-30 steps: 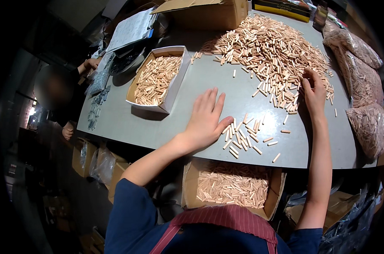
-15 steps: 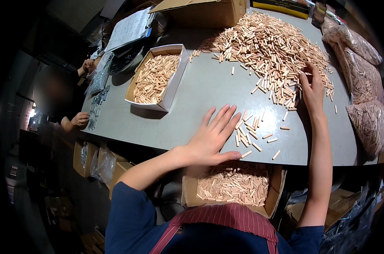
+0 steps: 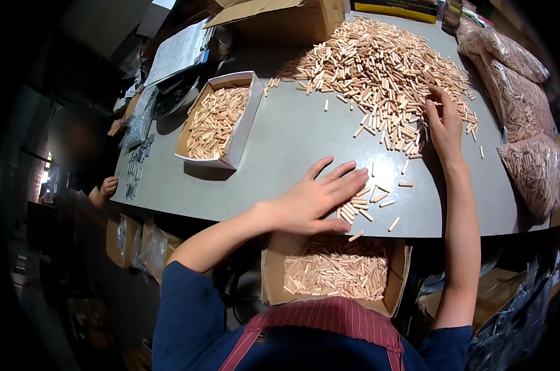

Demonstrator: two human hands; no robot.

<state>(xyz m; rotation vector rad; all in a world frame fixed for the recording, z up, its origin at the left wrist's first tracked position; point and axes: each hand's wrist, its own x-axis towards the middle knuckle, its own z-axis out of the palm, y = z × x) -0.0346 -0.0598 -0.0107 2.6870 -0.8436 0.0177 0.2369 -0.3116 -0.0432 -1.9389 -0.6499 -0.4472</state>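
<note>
Dowels (image 3: 385, 80) look light, stiff, prone to roll; pinch mid-length. Left hand (image 3: 314, 201) is spread; right hand (image 3: 447, 127) curls, hold unclear.

L hand (image 3: 317, 198) palm-down, splayed; R hand (image 3: 445, 127) half-curled, arm (image 3: 462, 235) extended fwd

I count two peg boxes (image 3: 248, 123), one heap of pegs (image 3: 385, 77) (uncountable).

Brightly lit tabletop (image 3: 280, 133), soft glare, dim surroundings, black fisheye rim
</note>
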